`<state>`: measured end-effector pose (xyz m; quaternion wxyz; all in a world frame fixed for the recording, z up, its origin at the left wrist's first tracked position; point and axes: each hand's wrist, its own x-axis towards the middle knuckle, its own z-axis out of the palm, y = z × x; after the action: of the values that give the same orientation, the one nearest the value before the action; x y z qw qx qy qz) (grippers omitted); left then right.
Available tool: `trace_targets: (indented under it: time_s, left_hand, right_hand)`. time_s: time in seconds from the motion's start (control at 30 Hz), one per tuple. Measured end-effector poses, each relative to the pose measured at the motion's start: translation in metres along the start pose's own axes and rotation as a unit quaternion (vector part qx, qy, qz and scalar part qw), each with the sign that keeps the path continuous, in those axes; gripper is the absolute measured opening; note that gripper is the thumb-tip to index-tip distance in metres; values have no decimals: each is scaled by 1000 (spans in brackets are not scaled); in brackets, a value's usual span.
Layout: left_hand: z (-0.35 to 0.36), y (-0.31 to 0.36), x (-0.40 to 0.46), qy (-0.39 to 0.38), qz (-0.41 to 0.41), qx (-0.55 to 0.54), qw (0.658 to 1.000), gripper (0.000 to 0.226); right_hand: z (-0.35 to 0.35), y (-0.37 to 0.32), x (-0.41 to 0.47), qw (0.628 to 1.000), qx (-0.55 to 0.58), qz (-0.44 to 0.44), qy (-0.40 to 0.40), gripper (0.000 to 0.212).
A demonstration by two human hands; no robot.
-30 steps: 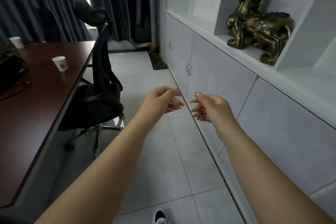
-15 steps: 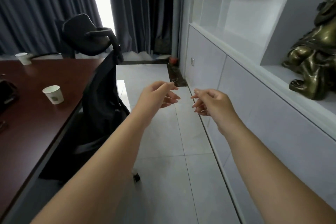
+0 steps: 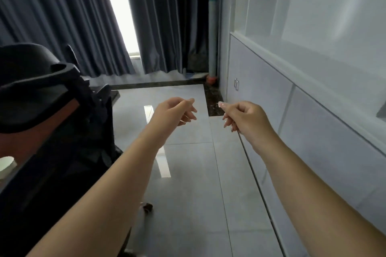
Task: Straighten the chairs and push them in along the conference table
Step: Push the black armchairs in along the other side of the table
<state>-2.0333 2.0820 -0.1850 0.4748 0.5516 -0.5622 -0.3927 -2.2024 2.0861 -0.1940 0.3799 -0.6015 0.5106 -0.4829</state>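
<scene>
A black mesh office chair with a headrest fills the left side, its back toward me, pushed against the dark brown conference table, of which only a strip shows past the chair. My left hand and my right hand are stretched out in front of me over the floor, fingers loosely curled, holding nothing. Neither hand touches the chair; the left hand is to the right of the chair back.
White cabinets with open shelves run along the right wall. Dark curtains hang at the far end, with a bright window gap between them. A white paper cup sits on the table at the left edge. Grey floor tiles lie between chair and cabinets.
I have moved forward along the aisle; the chair now sits close at my left and the bronze statue has left view. Both hands kept their pose, empty.
</scene>
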Motion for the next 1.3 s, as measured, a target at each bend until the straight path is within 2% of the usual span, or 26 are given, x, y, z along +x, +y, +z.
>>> trace_targets:
  time_s: [0.2,0.43,0.57,0.73,0.87,1.13,1.3]
  left_hand:
    - [19,-1,135,3,-4,37,999,24]
    - [6,-34,261,51,-30,-6,998,26]
    - [-6,-55,338,64,-29,-14,997,26]
    - [-35,-82,460,95,-35,-32,994,26]
    - [-61,-92,545,131,-46,-58,989,27]
    - [-98,-121,691,144,-75,-27,986,27]
    - [-134,-145,768,201,-92,-17,975,27]
  right_hand:
    - [1,8,148,999,-27,-3,-42,36]
    - [43,43,285,992,-33,17,-119,39]
    - [68,65,359,991,-28,18,-128,40]
    - [120,97,478,985,-32,35,-165,41]
    - [153,94,571,983,-24,35,-179,41]
    - [216,112,728,977,-6,44,-208,38]
    - [271,127,814,966,-1,38,-257,40]
